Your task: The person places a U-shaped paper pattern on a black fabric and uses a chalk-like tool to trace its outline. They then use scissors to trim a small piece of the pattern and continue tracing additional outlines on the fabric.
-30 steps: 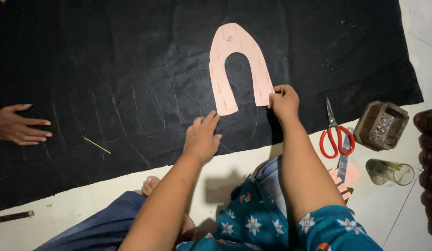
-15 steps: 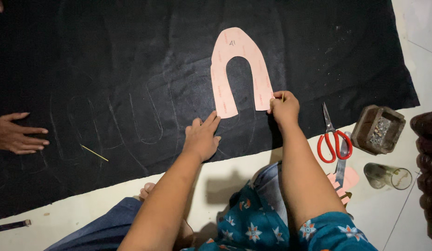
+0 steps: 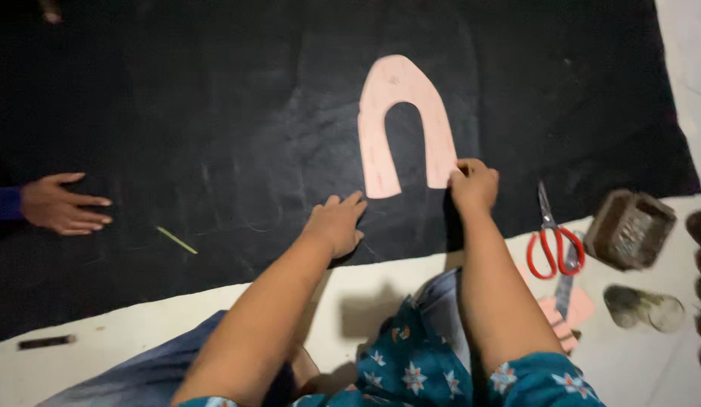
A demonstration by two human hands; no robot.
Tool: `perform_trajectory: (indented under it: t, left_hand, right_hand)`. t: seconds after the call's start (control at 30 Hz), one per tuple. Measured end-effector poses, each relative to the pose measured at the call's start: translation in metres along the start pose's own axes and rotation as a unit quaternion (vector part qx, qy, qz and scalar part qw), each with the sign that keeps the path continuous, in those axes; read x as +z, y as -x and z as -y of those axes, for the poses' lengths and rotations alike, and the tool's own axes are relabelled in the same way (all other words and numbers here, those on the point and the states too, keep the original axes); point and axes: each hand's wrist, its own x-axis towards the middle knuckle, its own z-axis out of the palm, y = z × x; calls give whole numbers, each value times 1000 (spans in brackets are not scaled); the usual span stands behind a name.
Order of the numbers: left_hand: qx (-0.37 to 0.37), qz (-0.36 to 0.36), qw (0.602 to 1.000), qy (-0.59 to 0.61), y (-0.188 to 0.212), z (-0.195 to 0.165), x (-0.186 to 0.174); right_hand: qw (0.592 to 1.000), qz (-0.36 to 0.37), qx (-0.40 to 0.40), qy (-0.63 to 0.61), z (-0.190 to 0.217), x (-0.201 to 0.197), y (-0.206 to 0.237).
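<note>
Centrally, a pink horseshoe-shaped pattern piece (image 3: 402, 120) lies flat on the black fabric (image 3: 215, 113). Right hand (image 3: 473, 186) pinches the pattern's lower right leg with curled fingers; left hand (image 3: 337, 223) rests flat, fingers together, just below its left leg. Red-handled scissors (image 3: 554, 243) lie right of the pattern, off the fabric

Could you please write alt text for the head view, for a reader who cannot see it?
A person's right hand pinches one leg of a pink horseshoe-shaped template lying on black fabric, while the left hand presses flat on the fabric beside it. Red scissors, a small box and a jar lie to the right; another person's hand rests at the left edge.
</note>
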Motion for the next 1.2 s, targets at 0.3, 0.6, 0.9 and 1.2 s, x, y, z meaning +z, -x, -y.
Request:
perform_trajectory:
  t: [0.3, 0.6, 0.9, 1.2]
  left_hand:
    - [-35, 60, 992, -108, 106, 62, -143]
    - [-24, -162, 947, 278, 171, 218, -57]
    - [-106, -290, 867, 391, 161, 266, 108]
    - [-143, -380, 888, 217, 183, 242, 136]
  right_hand:
    - [965, 145, -157, -153, 83, 12, 33]
    - [950, 260, -165, -56, 157, 44, 104]
    - [932, 313, -175, 64, 172, 58, 69]
    - [926, 331, -154, 98, 98, 12, 67]
